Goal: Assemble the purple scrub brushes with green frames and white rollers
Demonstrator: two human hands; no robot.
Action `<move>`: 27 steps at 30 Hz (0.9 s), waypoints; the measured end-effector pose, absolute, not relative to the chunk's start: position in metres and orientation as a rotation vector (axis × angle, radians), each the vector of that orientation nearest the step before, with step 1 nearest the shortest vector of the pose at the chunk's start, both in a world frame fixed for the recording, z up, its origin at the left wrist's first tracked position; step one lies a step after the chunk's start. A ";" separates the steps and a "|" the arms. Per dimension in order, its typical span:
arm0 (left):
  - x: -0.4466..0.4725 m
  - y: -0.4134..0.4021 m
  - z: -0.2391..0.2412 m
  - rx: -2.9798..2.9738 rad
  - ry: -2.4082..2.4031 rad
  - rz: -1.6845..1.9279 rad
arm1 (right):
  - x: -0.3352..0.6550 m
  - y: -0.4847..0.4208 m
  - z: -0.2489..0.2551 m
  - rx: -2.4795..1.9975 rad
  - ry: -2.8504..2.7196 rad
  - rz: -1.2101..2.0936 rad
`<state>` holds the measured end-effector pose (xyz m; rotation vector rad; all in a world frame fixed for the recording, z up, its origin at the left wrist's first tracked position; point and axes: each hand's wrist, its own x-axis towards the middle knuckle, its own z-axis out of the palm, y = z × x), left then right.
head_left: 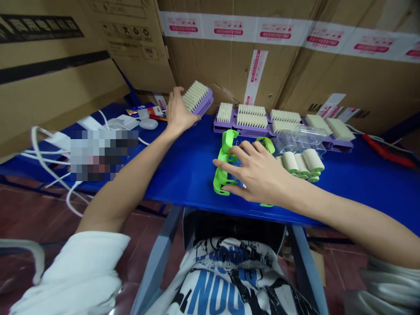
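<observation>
My left hand [179,111] is closed on one end of a purple-backed brush-like block [197,97] with rows of cream bristles, tilted above the back of the blue table. My right hand [257,170] is spread palm down over clear plastic pieces with bright green end parts [223,168]. Its fingertips reach the green parts on the left side; the clear middle is mostly hidden under the hand. Just right of that hand, several cream ribbed rollers [302,162] with green ends lie stacked.
Along the back of the blue table [183,162] stand several more bristled purple blocks [252,120]. Clear plastic covers [305,138] lie before them. At left are white cables [41,142] and a white mouse [148,124]; a red-handled tool [389,151] lies far right. Cardboard [226,61] walls the back.
</observation>
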<state>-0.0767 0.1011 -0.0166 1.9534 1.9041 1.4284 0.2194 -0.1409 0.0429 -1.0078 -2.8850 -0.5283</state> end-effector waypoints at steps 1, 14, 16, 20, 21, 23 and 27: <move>-0.078 0.104 -0.017 1.952 1.847 1.515 | 0.218 -0.141 0.043 -1.030 -2.877 -0.523; -0.065 0.116 -0.024 2.127 1.294 1.824 | 0.228 -0.128 0.054 -1.041 -2.928 -0.369; -0.066 0.114 -0.026 2.163 1.258 1.829 | 0.228 -0.124 0.051 -1.022 -2.945 -0.341; -0.067 0.112 -0.026 2.202 1.205 1.841 | 0.229 -0.122 0.048 -1.021 -2.941 -0.315; -0.065 0.111 -0.025 2.196 1.215 1.842 | 0.229 -0.122 0.047 -1.034 -2.945 -0.322; -0.060 0.108 -0.026 2.183 1.261 1.839 | 0.228 -0.120 0.042 -1.046 -2.958 -0.322; -0.051 0.104 -0.029 2.193 1.336 1.834 | 0.230 -0.113 0.034 -0.941 -2.954 -0.297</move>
